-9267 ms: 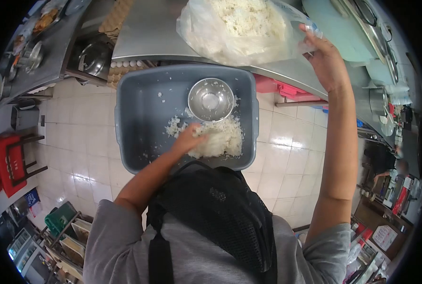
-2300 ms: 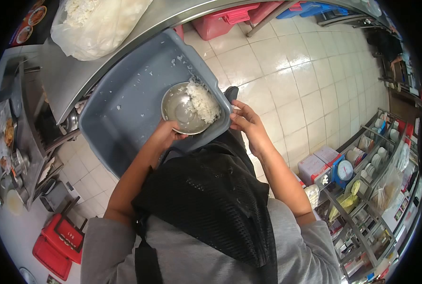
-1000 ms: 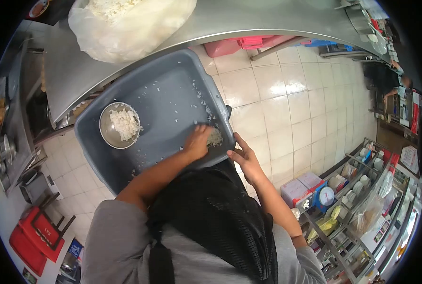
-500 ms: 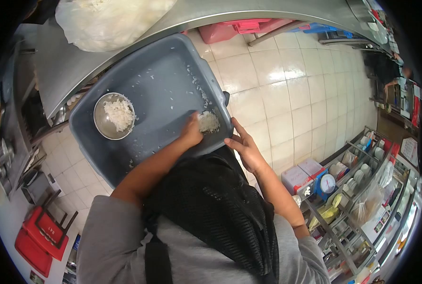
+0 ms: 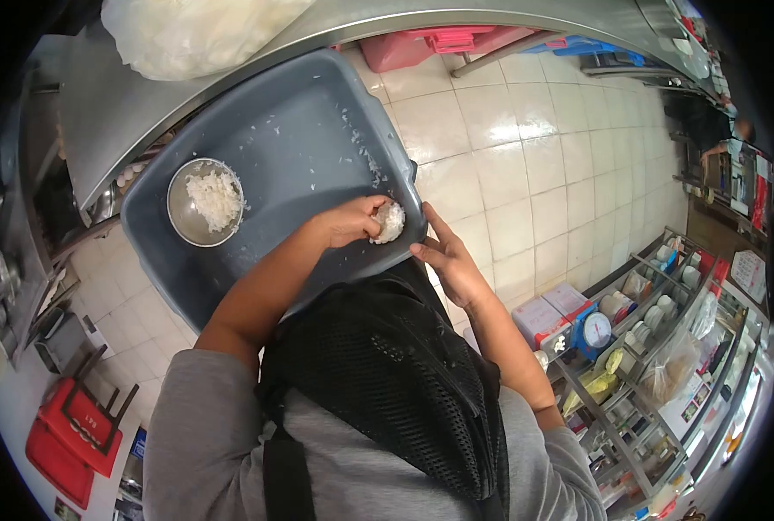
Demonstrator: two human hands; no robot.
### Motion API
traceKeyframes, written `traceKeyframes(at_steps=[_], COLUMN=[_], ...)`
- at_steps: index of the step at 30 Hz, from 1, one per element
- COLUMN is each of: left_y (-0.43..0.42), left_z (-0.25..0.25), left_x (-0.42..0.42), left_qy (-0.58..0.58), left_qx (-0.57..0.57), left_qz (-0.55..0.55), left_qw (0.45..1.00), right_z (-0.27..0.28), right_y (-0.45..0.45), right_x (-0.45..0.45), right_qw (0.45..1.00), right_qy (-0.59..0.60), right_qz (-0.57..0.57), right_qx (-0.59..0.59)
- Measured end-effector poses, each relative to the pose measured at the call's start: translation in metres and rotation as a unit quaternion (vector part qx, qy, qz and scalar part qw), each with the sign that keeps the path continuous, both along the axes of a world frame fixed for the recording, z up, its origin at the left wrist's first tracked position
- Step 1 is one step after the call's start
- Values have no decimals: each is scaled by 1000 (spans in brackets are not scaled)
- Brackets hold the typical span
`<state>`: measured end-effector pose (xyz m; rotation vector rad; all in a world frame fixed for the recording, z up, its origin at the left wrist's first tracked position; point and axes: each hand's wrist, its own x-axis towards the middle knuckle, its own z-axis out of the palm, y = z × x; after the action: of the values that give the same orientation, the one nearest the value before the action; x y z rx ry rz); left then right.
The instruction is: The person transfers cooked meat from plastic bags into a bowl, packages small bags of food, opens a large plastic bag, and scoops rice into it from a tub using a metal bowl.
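A deep grey plastic tub (image 5: 265, 165) is in front of me, with loose white grains scattered over its floor and side. My left hand (image 5: 357, 221) reaches into its near right corner, fingers curled against a clump of white rice (image 5: 390, 223). Part of the clump is hidden by the fingers. At the tub's right rim, my right hand (image 5: 452, 271) grips the edge between thumb and fingers. On the left side of the tub sits a round metal bowl (image 5: 181, 221) partly filled with white rice (image 5: 215, 200).
A steel counter (image 5: 100, 113) runs behind the tub, bearing a large filled plastic bag (image 5: 196, 35). To the right stands a metal rack (image 5: 613, 434) of dishes near a blue scale (image 5: 592, 333). A red chair (image 5: 74, 434) is at lower left. Another person (image 5: 708, 130) is far right.
My left hand has shifted up and turned, and its fingers now curl at the rice, which looks more bunched together. The right hand stays on the rim. The view has moved slightly.
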<state>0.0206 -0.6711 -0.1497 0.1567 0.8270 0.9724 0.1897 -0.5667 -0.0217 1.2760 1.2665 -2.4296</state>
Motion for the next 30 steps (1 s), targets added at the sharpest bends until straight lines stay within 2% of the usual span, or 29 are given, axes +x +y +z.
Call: traceKeyframes(at_steps=[1, 2, 4, 5, 7, 9, 11, 14, 17, 20, 23, 25, 27, 28, 29, 30], left_y=[-5, -10, -26, -39, -68, -105, -138, -178, -200, -200, -206, -231, -259, -265, -253, -264], left_z=[5, 11, 27, 33, 58, 88, 105, 88, 49, 57, 68, 44, -19, -32, -7, -32], left_x=[-4, -8, -20, -29, -60, -97, -128, -149, -168, -178, -167, -149, -135, -130, -123, -114], left_qy=[-45, -41, -30, 5, 160, 192, 308, 580, 619, 568, 706, 789, 760, 675, 312, 146], left_qx=[23, 29, 41, 62, 36, 34, -17, -89, -141, -235, -341, -331, -375, -401, -391, -290], left_qz=[12, 24, 50, 73, 87, 159, 165, 149, 148, 316, 229, 200, 258, 304, 495, 562], left_qw=[999, 998, 997, 995, 983, 968, 937, 796, 759, 722, 577, 477, 464, 540, 710, 761], right_z=[2, 4, 5, 4, 0, -3, -12, -10, -3, 10, 16, 27, 39, 49, 66, 85], right_y=[1, 3, 3, 4, 6, 6, 11, 17, 24, 34, 46, 55, 66, 72, 76, 79], right_x=[-1, -1, 3, 4, 8, 9, 12, 3, -9, -21, -32, -43, -62, -79, -96, -111], right_qw=[1000, 998, 999, 999, 999, 998, 996, 987, 971, 965, 965, 962, 955, 938, 918, 896], right_qy=[0, -1, -6, -5, -14, -21, -29, -54, -68, -28, 4, 26, 43, 75, 105, 131], right_qz=[-17, -34, -36, -35, -16, -10, 1, 28, 49, 64, 46, 44, 47, 72, 95, 118], right_qx=[-25, -51, -23, -10, 26, 62, 86, 149, 225, 252, 259, 270, 290, 330, 370, 408])
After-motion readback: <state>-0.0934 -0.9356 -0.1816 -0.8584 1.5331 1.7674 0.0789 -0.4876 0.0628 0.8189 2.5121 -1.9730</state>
